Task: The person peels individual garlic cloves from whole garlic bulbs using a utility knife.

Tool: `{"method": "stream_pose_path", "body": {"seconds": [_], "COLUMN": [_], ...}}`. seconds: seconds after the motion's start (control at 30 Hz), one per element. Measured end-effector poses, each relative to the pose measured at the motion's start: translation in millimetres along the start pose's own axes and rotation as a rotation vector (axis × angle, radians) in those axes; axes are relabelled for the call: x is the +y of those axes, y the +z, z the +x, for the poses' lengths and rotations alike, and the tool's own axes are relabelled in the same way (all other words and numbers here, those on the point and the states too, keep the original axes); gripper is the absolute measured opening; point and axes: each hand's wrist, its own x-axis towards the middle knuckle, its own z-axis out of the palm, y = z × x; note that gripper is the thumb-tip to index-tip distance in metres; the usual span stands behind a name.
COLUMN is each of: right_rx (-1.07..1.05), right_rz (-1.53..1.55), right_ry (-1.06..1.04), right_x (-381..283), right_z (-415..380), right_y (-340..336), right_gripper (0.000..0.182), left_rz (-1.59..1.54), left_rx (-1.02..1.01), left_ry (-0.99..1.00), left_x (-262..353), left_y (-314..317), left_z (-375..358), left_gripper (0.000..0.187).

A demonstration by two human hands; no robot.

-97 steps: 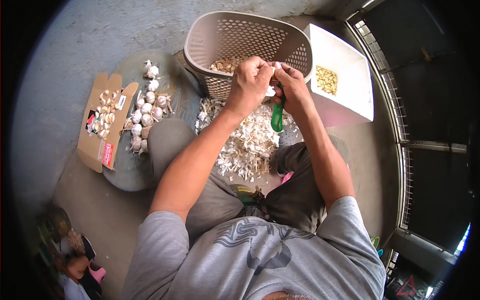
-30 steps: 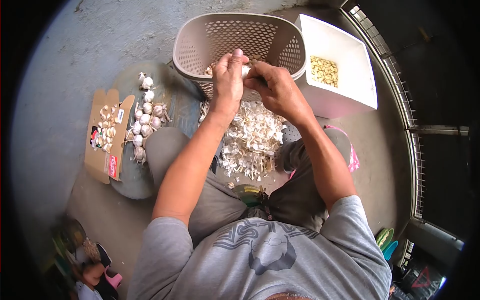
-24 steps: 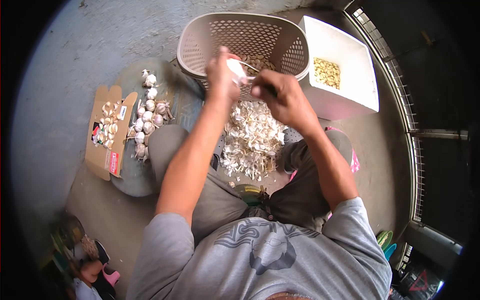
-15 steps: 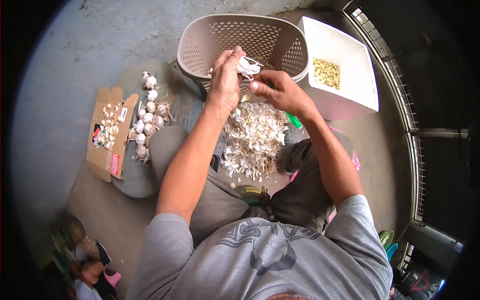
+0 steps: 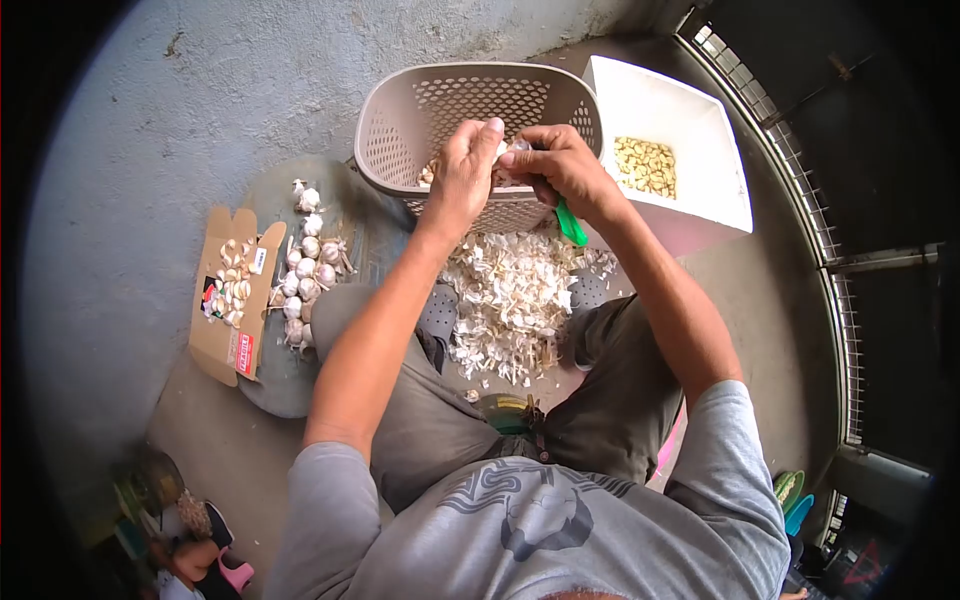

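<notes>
My left hand [image 5: 468, 178] is closed around a garlic bulb [image 5: 503, 150], mostly covered by the fingers, above the near rim of a perforated basket [image 5: 385, 125]. Pressed against the bulb's other side, my right hand [image 5: 572, 172] pinches at its white skin with thumb and forefinger. A bright green handle [image 5: 571, 222] sticks out below the right palm, apparently gripped by the curled fingers; its working end is hidden. Loose cloves [image 5: 428, 174] lie inside the basket. Between my feet, a heap of papery garlic skins [image 5: 515, 295] covers the floor.
At left, whole garlic bulbs [image 5: 308, 270] rest on a round surface [image 5: 275, 385] beside a cardboard box [image 5: 215, 345] holding cloves. A white foam box [image 5: 705, 130] with peeled cloves [image 5: 645, 165] stands right of the basket. Another person's hand and leg [image 5: 195, 555] show at lower left.
Both hands have drawn closer together over the bulb, which is now more covered. The green handle has come up nearer the right hand. The whole view has shifted slightly.
</notes>
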Motion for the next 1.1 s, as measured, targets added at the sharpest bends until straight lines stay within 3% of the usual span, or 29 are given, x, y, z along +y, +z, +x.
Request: {"method": "stream_pose_path", "body": {"seconds": [0.03, 0.13, 0.17, 0.2, 0.27, 0.33, 0.37, 0.4, 0.47, 0.5, 0.53, 0.6, 0.83, 0.93, 1.0, 1.1], "right_rx": [0.009, -0.100, -0.136, -0.284, -0.482, -0.461, -0.452, -0.424, -0.305, -0.207, -0.103, 0.013, 0.020, -0.037, 0.053, 0.077], "right_rz": [0.019, 0.041, -0.232, -0.436, -0.813, -0.840, -0.834, -0.758, -0.295, -0.232, -0.114, -0.110, -0.191, -0.237, -0.442, -0.316], "right_ry": [-0.027, 0.019, -0.046, -0.238, -0.139, -0.155, -0.164, -0.282, -0.114, 0.112, -0.013, -0.029, -0.156, -0.109, -0.538, -0.291], "right_x": [-2, -1, -5, -1, -2, 15, 19, 15, 11, -1, 6, 5, 4, 6, 21, 10], "right_z": [-1, -15, -20, -14, -24, -21, -15, -12, -14, -18, -18, -18, -26, -32, -27, -31], "right_y": [-1, 5, 11, 17, 11, -6, -18, -25, -28, -30, -22, -10, -3, 0, 11, 17], "right_gripper": [0.015, 0.012, 0.011, 0.012, 0.020, 0.032, 0.042, 0.037, 0.031, 0.042, 0.041, 0.041, 0.029, 0.014, 0.013, 0.025], "left_rz": [-0.038, -0.259, -0.328, -0.313, -0.290, -0.160, -0.108, -0.059, -0.022, -0.005, 0.012, 0.002, 0.040, -0.118, -0.131, -0.027], "left_rx": [0.004, 0.013, -0.014, -0.011, -0.004, -0.018, -0.035, -0.053, -0.073, -0.093, -0.114, -0.130, -0.055, 0.054, 0.042, -0.037], "left_ry": [0.020, -0.196, -0.210, -0.165, -0.086, -0.087, -0.070, -0.052, -0.067, -0.058, -0.047, -0.054, 0.064, -0.061, -0.072, -0.025], "left_x": [2, 8, 6, 8, 10, 17, 17, 16, 14, 13, 12, 13, 14, 21, 23, 16], "left_y": [2, -3, -11, -12, -12, -10, -10, -9, -7, -6, -4, 0, 4, -4, -11, -11], "left_z": [5, 20, 23, 23, 19, 17, 16, 15, 13, 15, 15, 13, 15, 19, 20, 19], "left_gripper": [0.037, 0.032, 0.030, 0.030, 0.028, 0.029, 0.029, 0.029, 0.030, 0.030, 0.031, 0.031, 0.033, 0.031, 0.029, 0.031]}}
